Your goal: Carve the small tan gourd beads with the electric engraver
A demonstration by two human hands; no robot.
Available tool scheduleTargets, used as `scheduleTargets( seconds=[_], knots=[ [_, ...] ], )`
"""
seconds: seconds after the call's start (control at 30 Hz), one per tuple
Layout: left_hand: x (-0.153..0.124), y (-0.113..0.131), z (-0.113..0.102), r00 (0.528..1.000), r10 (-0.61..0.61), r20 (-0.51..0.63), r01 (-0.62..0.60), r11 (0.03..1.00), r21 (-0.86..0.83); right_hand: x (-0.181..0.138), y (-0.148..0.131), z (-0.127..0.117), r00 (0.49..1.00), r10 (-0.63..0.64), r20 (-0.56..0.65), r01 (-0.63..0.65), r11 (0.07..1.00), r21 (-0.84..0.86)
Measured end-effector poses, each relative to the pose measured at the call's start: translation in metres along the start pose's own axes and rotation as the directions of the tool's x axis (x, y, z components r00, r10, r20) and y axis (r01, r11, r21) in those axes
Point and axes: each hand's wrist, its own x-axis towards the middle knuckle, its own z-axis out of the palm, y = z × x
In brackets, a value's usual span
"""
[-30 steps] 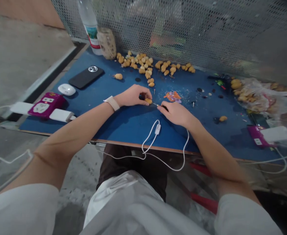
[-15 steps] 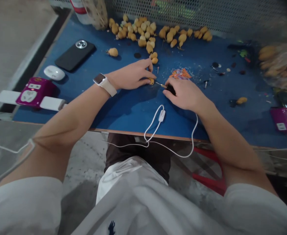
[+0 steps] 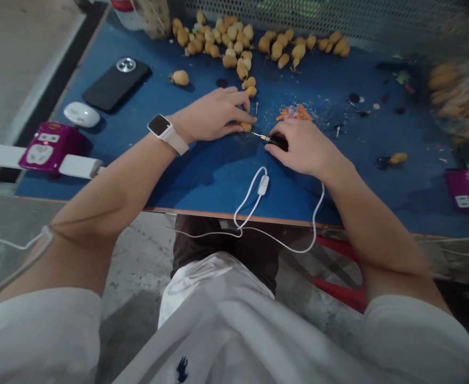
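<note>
Pinched between the fingertips of my left hand (image 3: 222, 114) is a small yellow gourd (image 3: 245, 127), held low over the blue table. My right hand (image 3: 298, 145) is closed around the black handle of a corded pen-like tool (image 3: 275, 141). The tool's thin metal tip points left at the gourd, very close to it; whether they touch I cannot tell. A white cable with an inline switch (image 3: 263, 185) loops over the front edge of the table. Beyond my right hand lies a heap of orange and purple bits (image 3: 296, 112), with pale crumbs around it.
Many small gourds (image 3: 234, 34) lie along the back by a perforated metal panel (image 3: 330, 24). On the left are a black phone (image 3: 116, 85), a white case (image 3: 81, 114) and a purple power adapter (image 3: 48, 146). A bag of gourds (image 3: 464, 96) lies far right.
The view has shifted slightly. Both hands keep their grips on the gourd and the tool, and the gourd appears slightly turned, with the tip still close to it.
</note>
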Motion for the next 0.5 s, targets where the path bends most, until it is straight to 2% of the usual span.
scheduleTargets(
  seconds=[0.13, 0.23, 0.5],
  knots=[
    [0.000, 0.000, -0.002, 0.996, -0.079, -0.047, 0.070, 0.983, -0.172, 0.001, -0.002, -0.002, 1.000, 0.017, -0.006, -0.017, 1.000, 0.004],
    [-0.003, 0.007, -0.011, 0.995, -0.090, -0.051, 0.075, 0.966, -0.246, 0.001, -0.004, -0.006, 1.000, 0.025, -0.003, -0.025, 1.000, 0.002],
    [-0.003, 0.032, -0.030, 0.998, -0.048, 0.044, 0.050, 0.998, -0.045, 0.000, -0.001, -0.002, 1.000, -0.017, -0.006, 0.017, 1.000, -0.018]
  ],
)
